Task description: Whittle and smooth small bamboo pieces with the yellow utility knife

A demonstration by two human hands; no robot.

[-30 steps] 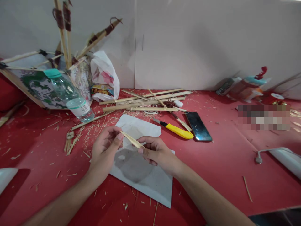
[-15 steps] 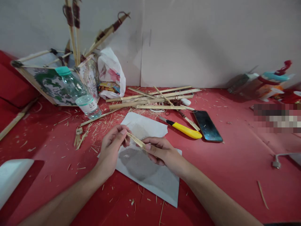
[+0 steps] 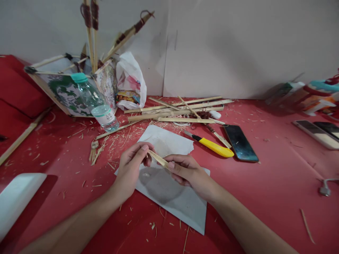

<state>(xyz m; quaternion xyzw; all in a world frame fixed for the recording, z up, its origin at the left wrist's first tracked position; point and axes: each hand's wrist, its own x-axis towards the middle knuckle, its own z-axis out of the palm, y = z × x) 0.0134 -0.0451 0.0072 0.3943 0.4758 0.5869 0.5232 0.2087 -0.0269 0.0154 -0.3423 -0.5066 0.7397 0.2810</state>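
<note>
Between my two hands, a short pale strip of bamboo [image 3: 158, 158] is held above the paper. My left hand [image 3: 135, 160] pinches its narrow end between thumb and fingertips. Around the wider end, my right hand [image 3: 185, 171] is closed, the thumb lying on top. Below them, a white sheet of paper [image 3: 182, 211] rests on the red table, shaded by my hands. A yellow utility knife [image 3: 215, 147] lies behind my right hand, its blade end pointing left.
Behind the paper lies a pile of bamboo strips [image 3: 174, 113] among shavings. A phone [image 3: 240, 143] is right of the knife. At back left stand a water bottle [image 3: 99, 106], a plastic bag [image 3: 131, 81] and a paper-sided box [image 3: 59, 90] with sticks. A white object [image 3: 19, 197] sits front left.
The view has shifted slightly, so most things appear further right. Both hands keep their hold on the bamboo strip, with its angle almost the same.
</note>
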